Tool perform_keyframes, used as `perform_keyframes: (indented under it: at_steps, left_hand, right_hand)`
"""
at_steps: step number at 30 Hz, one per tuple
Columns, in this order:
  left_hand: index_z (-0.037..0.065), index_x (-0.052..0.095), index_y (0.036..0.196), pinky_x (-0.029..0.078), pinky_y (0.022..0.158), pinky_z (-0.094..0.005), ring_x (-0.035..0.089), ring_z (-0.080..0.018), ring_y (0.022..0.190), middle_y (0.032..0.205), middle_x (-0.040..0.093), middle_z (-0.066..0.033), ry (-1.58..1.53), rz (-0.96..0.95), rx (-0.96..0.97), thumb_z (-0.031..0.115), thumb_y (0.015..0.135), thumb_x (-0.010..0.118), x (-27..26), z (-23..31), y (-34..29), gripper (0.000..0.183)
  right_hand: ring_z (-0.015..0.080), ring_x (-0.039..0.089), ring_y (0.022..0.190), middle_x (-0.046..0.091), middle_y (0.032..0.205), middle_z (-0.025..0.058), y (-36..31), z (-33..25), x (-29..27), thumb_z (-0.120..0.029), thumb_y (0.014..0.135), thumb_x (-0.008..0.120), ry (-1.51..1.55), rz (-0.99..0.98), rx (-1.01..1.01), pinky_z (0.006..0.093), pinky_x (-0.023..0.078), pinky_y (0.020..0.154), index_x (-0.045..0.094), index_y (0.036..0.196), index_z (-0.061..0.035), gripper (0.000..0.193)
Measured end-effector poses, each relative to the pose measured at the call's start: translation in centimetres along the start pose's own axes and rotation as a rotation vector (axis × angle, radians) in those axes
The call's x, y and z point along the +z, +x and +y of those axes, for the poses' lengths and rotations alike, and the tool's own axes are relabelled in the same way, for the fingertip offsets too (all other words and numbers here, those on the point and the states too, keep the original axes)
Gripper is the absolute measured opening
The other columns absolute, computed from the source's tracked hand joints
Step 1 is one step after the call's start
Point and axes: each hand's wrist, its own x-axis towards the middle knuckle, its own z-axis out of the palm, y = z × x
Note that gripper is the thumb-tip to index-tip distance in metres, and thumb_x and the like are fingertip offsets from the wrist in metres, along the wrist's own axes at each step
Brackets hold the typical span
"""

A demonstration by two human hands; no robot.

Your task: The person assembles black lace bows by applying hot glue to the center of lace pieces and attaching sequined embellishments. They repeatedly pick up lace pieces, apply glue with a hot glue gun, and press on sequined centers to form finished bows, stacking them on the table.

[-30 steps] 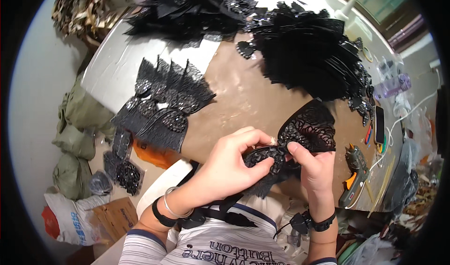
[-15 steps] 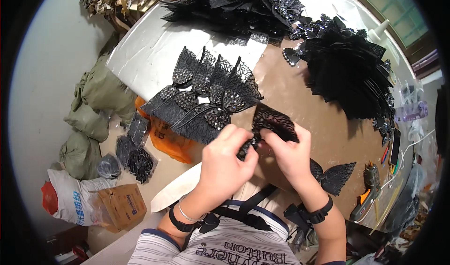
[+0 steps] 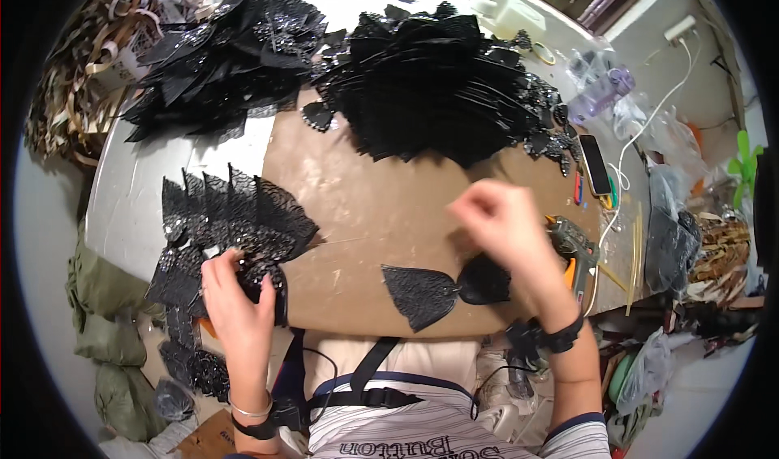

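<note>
On the left side of the table lies a fanned row of black lace pieces point(image 3: 280, 207) with glittering stones along their narrow ends. My left hand point(image 3: 235, 297) rests over the near side of this row, its thumb and fingers apart. Before me on the brown table sheet lies a black bow-shaped lace piece point(image 3: 418, 295), two wings joined at a narrow middle. Above its right wing hovers my right hand point(image 3: 511, 228), bent at the fingers and smeared by motion. Just to the right of that hand lies a glue gun point(image 3: 568, 244) with an orange trigger.
Two big heaps of black pieces, one at the far left point(image 3: 243, 49) and one at the far middle point(image 3: 438, 86), cover the back. To the right are a phone point(image 3: 595, 165), a purple bottle point(image 3: 602, 94), a white cable point(image 3: 641, 146) and thin sticks point(image 3: 634, 256).
My hands have parted: the left has gone to the row of lace pieces, the right is empty of the dark lace piece both held. The view has swung right, so the table appears shifted left.
</note>
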Motion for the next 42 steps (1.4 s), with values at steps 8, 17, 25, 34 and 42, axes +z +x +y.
perform_keyframes:
  at_steps: [8, 17, 25, 34, 42]
  left_hand:
    - [0.007, 0.057, 0.119, 0.033, 0.097, -0.0418, 0.054, -0.0306, 0.108, 0.113, 0.054, -0.012, 0.139, 0.029, 0.069, 0.008, 0.085, 0.065, -1.3, 2.6, 0.0, 0.035]
    - [0.003, 0.058, 0.127, 0.047, 0.093, -0.0411, 0.057, -0.0307, 0.112, 0.118, 0.056, -0.0168, -0.648, -0.363, 0.368, 0.005, 0.085, 0.068, 0.1, 12.3, -0.6, 0.043]
    - [0.002, 0.069, 0.117, 0.044, 0.072, -0.0212, 0.052, -0.0069, 0.078, 0.096, 0.061, -0.0025, -1.165, -1.009, 0.123, -0.005, 0.076, 0.08, 2.5, 14.7, -3.6, 0.043]
    - [-0.001, 0.072, 0.101, 0.048, 0.056, -0.0218, 0.056, -0.0081, 0.06, 0.078, 0.058, -0.0043, -0.8, -0.571, -0.017, 0.004, 0.079, 0.08, 5.0, 15.2, -5.9, 0.024]
    - [-0.001, 0.055, 0.116, 0.05, 0.056, -0.027, 0.057, -0.013, 0.058, 0.075, 0.056, -0.0066, -0.712, -0.565, -0.095, 0.008, 0.083, 0.076, 7.9, 15.2, -5.6, 0.04]
  right_hand:
    - [0.0355, 0.063, 0.103, 0.063, 0.108, 0.0159, 7.4, 15.3, -10.5, -0.013, 0.078, 0.069, -0.708, 0.315, -0.068, 0.0436, 0.051, 0.089, 0.065, 0.114, -0.0057, 0.037]
    - [0.0037, 0.052, 0.07, 0.057, 0.084, -0.0017, -0.7, 10.4, -12.5, -0.006, 0.095, 0.051, 0.289, 0.267, 0.065, 0.0258, 0.057, 0.068, 0.063, 0.108, -0.001, 0.018]
    - [0.0117, 0.067, 0.086, 0.065, 0.097, 0.0063, -14.4, 1.4, -7.2, 0.015, 0.084, 0.06, 0.932, -0.317, 0.38, 0.0212, 0.052, 0.074, 0.063, 0.116, 0.0057, 0.033]
    - [0.0064, 0.051, 0.064, 0.056, 0.075, 0.0019, -12.7, 4.0, -0.1, 0.005, 0.075, 0.078, 0.257, 0.138, 0.226, 0.0211, 0.043, 0.058, 0.072, 0.098, 0.0022, 0.024]
    - [0.0102, 0.053, 0.062, 0.061, 0.077, 0.0059, -9.6, 5.4, 1.3, -0.001, 0.077, 0.077, 0.205, 0.099, 0.173, 0.0247, 0.046, 0.058, 0.067, 0.093, 0.003, 0.019]
